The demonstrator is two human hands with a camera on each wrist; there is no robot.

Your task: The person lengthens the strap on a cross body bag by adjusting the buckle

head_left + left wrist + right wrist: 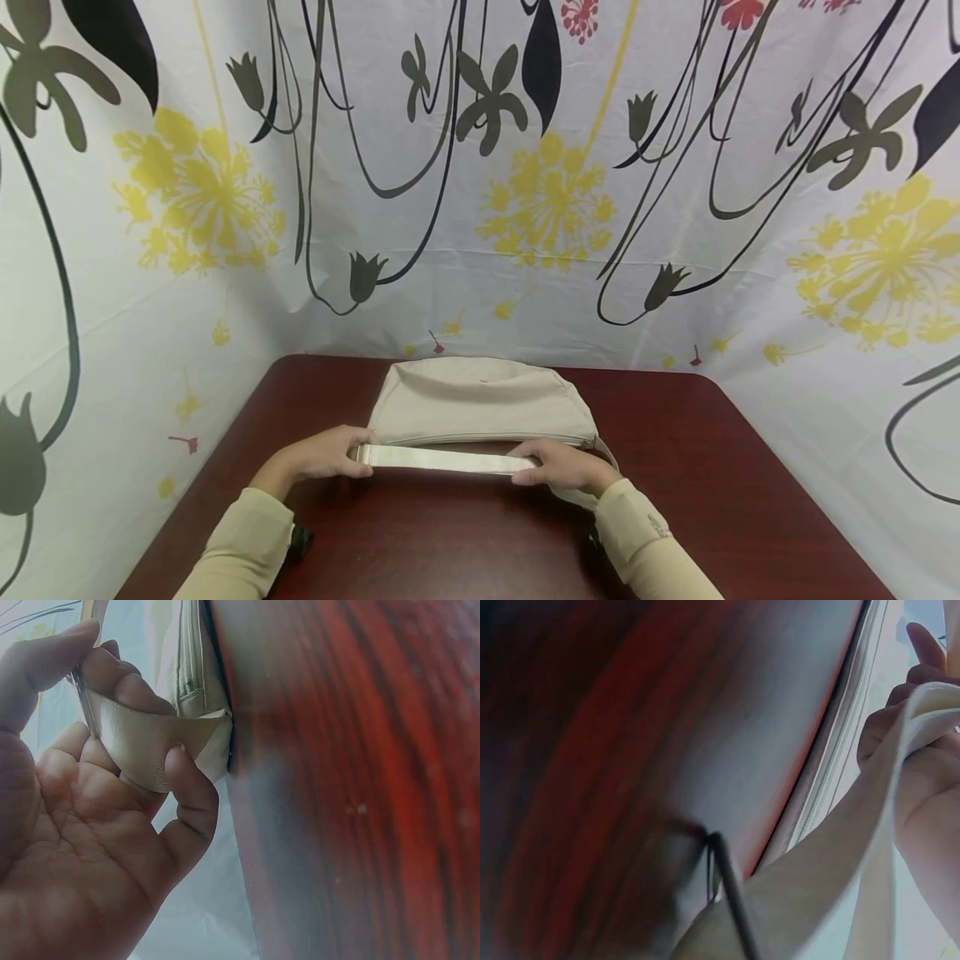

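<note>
A cream fabric shoulder bag (pixel 483 404) lies on the table, its zipper (pixel 480 438) along the near edge. In front of it, the bag's flat strap (pixel 442 458) is stretched between both hands. My left hand (pixel 324 454) pinches the strap's left end beside a metal buckle (pixel 84 705); in the left wrist view the strap (pixel 131 735) curves across the fingers. The strap's other end is gripped by my right hand (pixel 564 465). From there a slack length of strap (pixel 832 855) hangs down in the right wrist view, with a thin dark bar, its kind unclear, before it.
The dark red wood table (pixel 442 542) has rounded far corners. White cloth (pixel 420 225) printed with flowers and stems encloses it at the back and both sides. Small dark objects show at both cuffs, partly hidden by the sleeves.
</note>
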